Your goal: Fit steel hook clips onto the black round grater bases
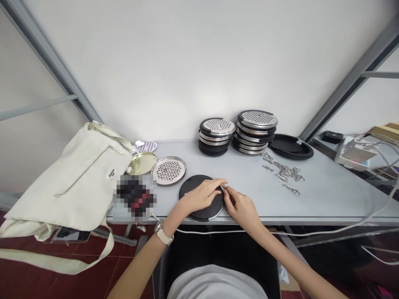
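Note:
A round black disc (195, 182) with a thin metal rim lies near the table's front edge. Across its top rests my left hand (205, 194), fingers bent over toward the right edge and gripping there. My right hand (240, 205) is closed in a pinch at that same edge, its fingertips meeting those of the left. Something small and shiny shows between the fingertips, too covered to name. Left of the disc sits a round perforated metal grater plate (169, 170). To the right lie several loose metal snap hooks (288, 172).
Two stacks of black-and-metal discs, a shorter stack (217, 137) and a taller stack (255, 132), stand by the wall. A black round tray (291, 147) lies beside them. On the left are a gold lid (143, 163) and a cream bag (75, 174). A white cable (215, 232) runs along the front edge.

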Action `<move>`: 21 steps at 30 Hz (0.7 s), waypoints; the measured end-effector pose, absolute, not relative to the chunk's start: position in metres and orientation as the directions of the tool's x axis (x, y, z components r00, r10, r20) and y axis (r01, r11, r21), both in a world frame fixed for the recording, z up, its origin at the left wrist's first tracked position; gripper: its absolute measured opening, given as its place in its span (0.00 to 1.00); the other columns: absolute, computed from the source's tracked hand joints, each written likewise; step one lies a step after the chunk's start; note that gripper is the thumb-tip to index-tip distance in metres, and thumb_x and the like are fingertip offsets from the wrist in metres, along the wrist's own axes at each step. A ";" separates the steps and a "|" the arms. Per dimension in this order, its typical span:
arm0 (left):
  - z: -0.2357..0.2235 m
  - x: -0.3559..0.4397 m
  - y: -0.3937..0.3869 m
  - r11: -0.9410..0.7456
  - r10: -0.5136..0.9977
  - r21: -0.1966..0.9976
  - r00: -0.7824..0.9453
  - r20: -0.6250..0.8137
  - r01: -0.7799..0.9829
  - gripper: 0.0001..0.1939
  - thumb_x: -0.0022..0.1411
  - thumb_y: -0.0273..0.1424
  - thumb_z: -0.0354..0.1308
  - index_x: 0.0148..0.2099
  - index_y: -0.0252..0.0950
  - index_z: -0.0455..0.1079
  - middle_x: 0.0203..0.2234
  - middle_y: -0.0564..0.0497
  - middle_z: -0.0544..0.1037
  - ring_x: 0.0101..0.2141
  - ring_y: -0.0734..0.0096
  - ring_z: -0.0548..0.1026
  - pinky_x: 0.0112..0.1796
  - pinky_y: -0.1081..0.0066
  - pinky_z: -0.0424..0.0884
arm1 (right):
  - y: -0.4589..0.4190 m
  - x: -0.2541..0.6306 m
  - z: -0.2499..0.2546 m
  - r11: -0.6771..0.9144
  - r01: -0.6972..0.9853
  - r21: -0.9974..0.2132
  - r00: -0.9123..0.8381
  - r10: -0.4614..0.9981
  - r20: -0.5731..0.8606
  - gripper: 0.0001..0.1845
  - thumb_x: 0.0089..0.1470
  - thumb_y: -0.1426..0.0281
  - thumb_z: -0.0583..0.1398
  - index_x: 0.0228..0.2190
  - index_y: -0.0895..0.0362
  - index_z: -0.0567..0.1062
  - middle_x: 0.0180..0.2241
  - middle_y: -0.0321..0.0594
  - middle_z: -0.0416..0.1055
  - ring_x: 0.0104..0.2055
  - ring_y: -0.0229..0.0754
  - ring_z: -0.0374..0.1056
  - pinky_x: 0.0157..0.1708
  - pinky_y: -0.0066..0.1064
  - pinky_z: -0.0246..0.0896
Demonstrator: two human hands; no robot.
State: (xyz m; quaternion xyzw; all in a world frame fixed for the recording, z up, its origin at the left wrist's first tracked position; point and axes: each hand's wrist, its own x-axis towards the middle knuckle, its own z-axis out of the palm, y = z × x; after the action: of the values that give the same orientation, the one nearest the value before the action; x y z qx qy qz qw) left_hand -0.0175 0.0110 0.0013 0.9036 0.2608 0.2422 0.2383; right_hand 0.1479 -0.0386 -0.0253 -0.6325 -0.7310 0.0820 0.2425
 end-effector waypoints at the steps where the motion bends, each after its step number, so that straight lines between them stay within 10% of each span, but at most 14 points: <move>1: 0.001 -0.018 0.011 -0.750 0.588 0.555 0.746 0.312 0.359 0.20 0.66 0.25 0.46 0.59 0.38 0.54 0.54 0.47 0.66 0.54 0.67 0.65 0.54 0.63 0.62 | -0.039 0.147 -0.026 0.182 0.888 -0.423 -0.072 0.963 0.261 0.13 0.61 0.67 0.46 0.32 0.55 0.69 0.22 0.35 0.71 0.23 0.38 0.67 0.23 0.26 0.47; 21: 0.003 -0.016 0.011 -0.749 0.594 0.544 0.747 0.298 0.378 0.20 0.66 0.25 0.45 0.59 0.38 0.54 0.54 0.47 0.66 0.53 0.65 0.65 0.53 0.62 0.62 | -0.042 0.141 -0.031 0.144 0.910 -0.389 -0.015 0.948 0.318 0.16 0.60 0.67 0.46 0.36 0.57 0.72 0.23 0.38 0.72 0.22 0.38 0.66 0.23 0.27 0.47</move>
State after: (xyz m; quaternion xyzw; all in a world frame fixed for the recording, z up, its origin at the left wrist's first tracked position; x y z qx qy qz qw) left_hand -0.0165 0.0109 0.0030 0.9055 0.2683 0.2334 0.2315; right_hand 0.1407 -0.0421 -0.0310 -0.6530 -0.7113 0.0372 0.2575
